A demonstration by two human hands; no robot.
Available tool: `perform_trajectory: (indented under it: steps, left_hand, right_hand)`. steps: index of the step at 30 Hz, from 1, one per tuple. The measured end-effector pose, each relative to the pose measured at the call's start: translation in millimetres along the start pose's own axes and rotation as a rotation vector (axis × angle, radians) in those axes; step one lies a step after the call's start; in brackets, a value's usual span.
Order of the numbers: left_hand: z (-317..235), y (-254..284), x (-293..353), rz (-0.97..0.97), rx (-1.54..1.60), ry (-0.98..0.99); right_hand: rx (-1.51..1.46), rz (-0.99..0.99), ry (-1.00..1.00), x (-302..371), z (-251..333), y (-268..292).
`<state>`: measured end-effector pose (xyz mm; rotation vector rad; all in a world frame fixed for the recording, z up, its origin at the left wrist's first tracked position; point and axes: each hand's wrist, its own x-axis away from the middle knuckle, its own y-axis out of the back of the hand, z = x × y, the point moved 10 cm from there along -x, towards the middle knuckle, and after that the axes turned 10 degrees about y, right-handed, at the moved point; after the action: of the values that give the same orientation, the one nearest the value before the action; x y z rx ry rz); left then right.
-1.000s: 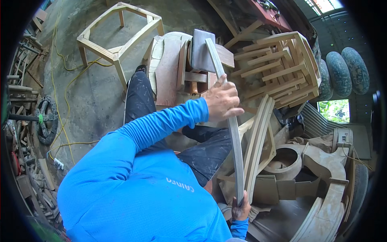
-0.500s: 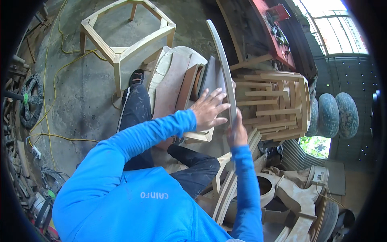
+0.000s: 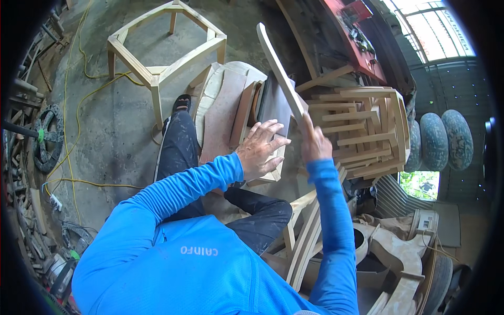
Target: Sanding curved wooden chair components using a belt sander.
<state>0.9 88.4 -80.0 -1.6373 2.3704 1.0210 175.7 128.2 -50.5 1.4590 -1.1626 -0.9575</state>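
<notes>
A long, curved strip of pale wood slants up and away, its far end to the left. My right hand is closed round its near end. To the left, my left hand is apart from the strip, palm down with fingers spread and nothing in it. Its fingertips are over or against the near part of a grey flat panel; I cannot tell whether they touch. Beside the panel stand brown boards and a stool-like piece with a pale padded edge.
A six-sided wooden frame on legs stands at the far left. Stacked wooden frames are at the right, curved wooden parts at the lower right. Yellow cables cross the concrete floor. A red bench is at the far right.
My right hand has swung the curved strip, so it leans further left and shows a broader face. My left hand has come off the strip and moved slightly left and nearer.
</notes>
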Motion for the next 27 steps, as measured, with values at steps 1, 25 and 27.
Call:
perform_trajectory:
  steps: [1, 25, 27]
  left_hand:
    - [-4, -3, 3, 0.004, 0.001, -0.007]
    - [-49, -61, 39, 0.200, -0.122, -0.003]
    - [-36, -60, 37, 0.240, -0.163, 0.037]
  right_hand:
    - [-0.039, -0.025, 0.021, 38, -1, 5]
    - [-0.113, 0.021, -0.170, 363, 54, 56]
    - [-0.181, 0.011, -0.155, 318, 39, 26]
